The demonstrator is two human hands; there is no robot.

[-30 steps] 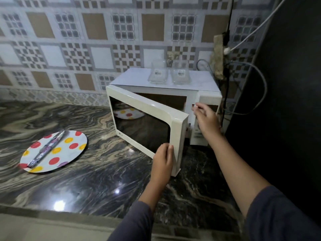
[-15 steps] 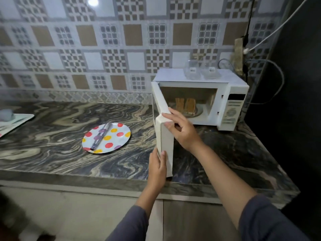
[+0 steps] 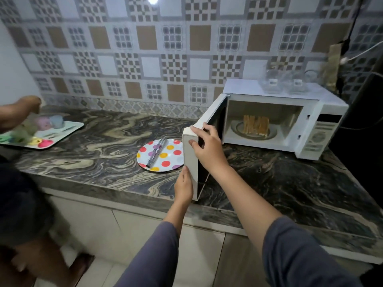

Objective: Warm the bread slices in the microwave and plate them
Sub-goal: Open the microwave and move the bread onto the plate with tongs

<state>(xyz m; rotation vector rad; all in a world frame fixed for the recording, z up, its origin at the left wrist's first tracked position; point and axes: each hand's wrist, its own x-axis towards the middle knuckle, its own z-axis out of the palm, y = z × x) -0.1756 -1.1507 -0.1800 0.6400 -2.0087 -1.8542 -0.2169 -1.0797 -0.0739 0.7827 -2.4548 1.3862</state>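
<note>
A white microwave [image 3: 323, 112] stands at the right of the marble counter with its door [image 3: 189, 158] swung fully open toward me. Inside, browned bread slices [image 3: 256, 125] stand upright on the glass turntable. My right hand [image 3: 207, 146] grips the door's upper free edge. My left hand [image 3: 183, 186] holds the door's lower edge. Left of the door lies a white plate with coloured dots [image 3: 163, 160], and a pair of tongs [image 3: 156, 152] rests across it.
A white tray [image 3: 68, 131] with pastel cups and small bowls sits at the counter's far left, where another person's hand [image 3: 29, 103] reaches. Two clear containers [image 3: 284, 85] stand on the microwave top. Cables hang at the right wall. The counter edge [image 3: 124, 195] runs below.
The microwave door has swung from half open to fully open. My right hand left the control panel and took the door's edge. The view pulled back, showing the tray and another person.
</note>
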